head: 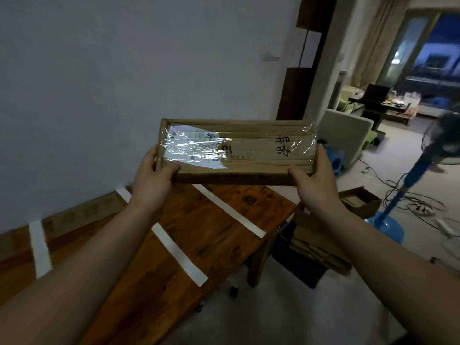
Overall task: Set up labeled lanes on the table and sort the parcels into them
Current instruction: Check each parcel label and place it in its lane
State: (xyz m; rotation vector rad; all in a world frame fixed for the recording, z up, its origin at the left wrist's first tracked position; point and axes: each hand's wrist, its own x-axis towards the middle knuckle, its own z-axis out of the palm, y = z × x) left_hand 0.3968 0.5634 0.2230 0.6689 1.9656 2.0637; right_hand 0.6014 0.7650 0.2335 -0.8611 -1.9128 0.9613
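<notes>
Parcel: a long, flat brown cardboard parcel (236, 150) bound in clear glossy tape. It is held in the air above the far end of the table and touches only the two hands.
Left hand: the left hand (151, 173) grasps the parcel's left end, thumb on the front face. The fingers are hidden behind.
Right hand: the right hand (313, 175) grasps the right end the same way.
Facing: the broad face is turned towards me. The white shipping label (189, 148) is at the left end and the black handwriting (283, 145) near the right.
Long axis: it runs left to right, close to level.
Table: a reddish-brown wooden table (224, 232) crossed by white tape strips (179, 255). I can make out no lane labels.
Step in hand: I judge the parcel is being read to choose its lane.
Next move: lowering it between two strips, probably turned so its length runs along them.
</notes>
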